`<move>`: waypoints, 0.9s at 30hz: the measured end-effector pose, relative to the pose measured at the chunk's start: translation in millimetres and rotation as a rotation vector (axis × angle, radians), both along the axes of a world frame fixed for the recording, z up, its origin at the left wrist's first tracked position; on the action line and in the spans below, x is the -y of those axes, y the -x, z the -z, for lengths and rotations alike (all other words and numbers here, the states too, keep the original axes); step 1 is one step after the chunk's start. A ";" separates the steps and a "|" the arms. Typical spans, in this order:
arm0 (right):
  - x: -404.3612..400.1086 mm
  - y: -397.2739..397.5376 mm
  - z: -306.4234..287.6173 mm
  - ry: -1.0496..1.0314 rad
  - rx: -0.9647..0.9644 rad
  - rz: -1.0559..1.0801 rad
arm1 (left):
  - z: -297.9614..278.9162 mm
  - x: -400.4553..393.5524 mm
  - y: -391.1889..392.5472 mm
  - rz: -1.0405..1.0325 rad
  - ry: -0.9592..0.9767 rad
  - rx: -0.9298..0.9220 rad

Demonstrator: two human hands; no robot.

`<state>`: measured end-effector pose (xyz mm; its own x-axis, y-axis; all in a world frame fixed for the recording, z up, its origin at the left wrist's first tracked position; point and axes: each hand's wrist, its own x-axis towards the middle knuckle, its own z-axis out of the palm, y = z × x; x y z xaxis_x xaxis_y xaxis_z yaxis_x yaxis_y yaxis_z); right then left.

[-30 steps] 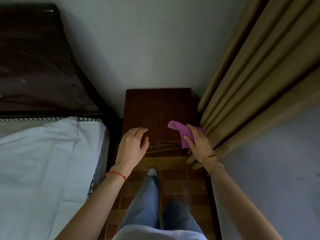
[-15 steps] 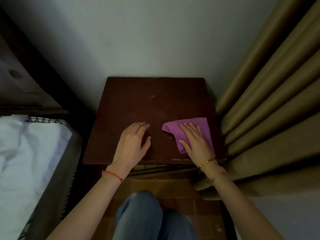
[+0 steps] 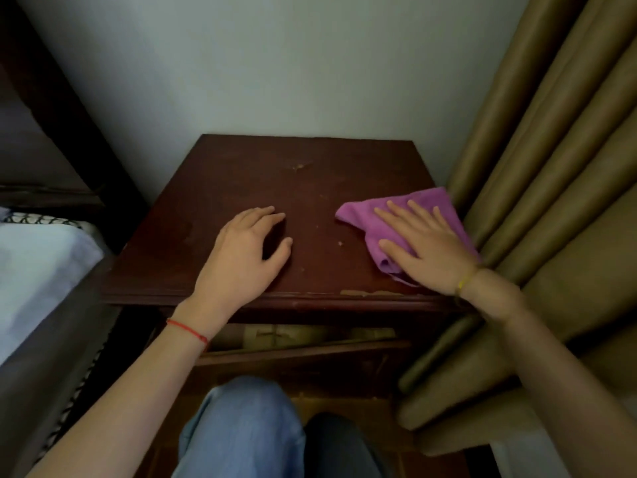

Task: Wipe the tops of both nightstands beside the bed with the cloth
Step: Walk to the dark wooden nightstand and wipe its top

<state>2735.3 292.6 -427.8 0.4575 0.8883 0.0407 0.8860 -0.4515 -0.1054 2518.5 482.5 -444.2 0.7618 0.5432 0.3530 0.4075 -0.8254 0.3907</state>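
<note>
Head view, looking down on one dark wooden nightstand at centre frame, set between the bed at the left edge and tan curtains filling the right side. The right hand lies flat and open, fingers spread, pressing the purple cloth onto the right part of the top, just beside the curtain folds; the broad palm contact probably serves to keep the cloth flat and moving with the hand. The left hand rests on the middle of the top, loosely curled and gripping nothing, judged to be a brace for the leaning body (the person's knee shows at lower centre). Pale crumbs lie on the wood between the hands, and a scuff sits farther up. The top appears largely unwiped; the second nightstand is not in view. A chipped front edge could snag the cloth.
</note>
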 end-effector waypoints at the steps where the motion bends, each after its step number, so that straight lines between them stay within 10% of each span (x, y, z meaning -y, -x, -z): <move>1: -7.3 1.9 -0.6 0.020 0.003 -0.002 | -0.6 1.0 0.7 -0.004 0.004 -0.001; 27: -6.7 8.6 -4.0 -0.003 -0.035 -0.142 | -8.6 7.6 2.5 -0.050 0.032 -0.040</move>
